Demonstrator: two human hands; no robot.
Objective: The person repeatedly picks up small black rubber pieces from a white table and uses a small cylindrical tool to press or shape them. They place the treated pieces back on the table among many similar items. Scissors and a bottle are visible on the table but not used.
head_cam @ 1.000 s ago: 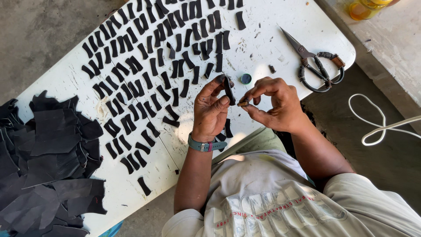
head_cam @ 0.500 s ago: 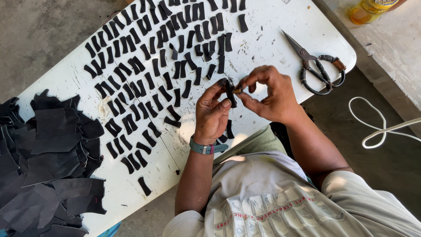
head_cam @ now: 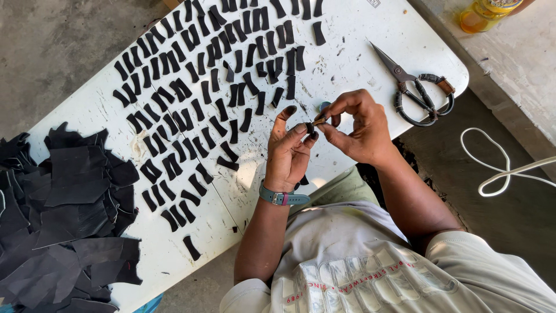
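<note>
On the bench, largest to smallest:

Bench: white bench (head_cam: 370, 52), scuffed and flecked with dark crumbs, running from the lower left to the upper right of the view.
Scrap heap: pile of black sheet offcuts (head_cam: 58, 220) at the bench's left end, overlapping one another.
Cut pieces: rows of small black curved strips (head_cam: 202, 98) laid side by side across the middle of the bench, most apart from each other, a few touching.
Right hand: right hand (head_cam: 359, 130) raised over the bench's near edge, fingers (head_cam: 339, 107) pinched onto the small black piece from the right.
Left hand: left hand (head_cam: 288, 153), palm turned up, thumb raised, fingers (head_cam: 302, 128) clenched on the same piece from the left; a grey wristband (head_cam: 282, 198) sits on the wrist.
Scissors: metal scissors (head_cam: 418, 93) with wrapped handles, lying closed on the bench just right of the hands, untouched.
Cord: white cord (head_cam: 498, 171) looped on the floor, well apart from the bench.
Held piece: small black piece (head_cam: 311, 125), gripped between both hands' fingertips, above the bench and near the strips.
</note>
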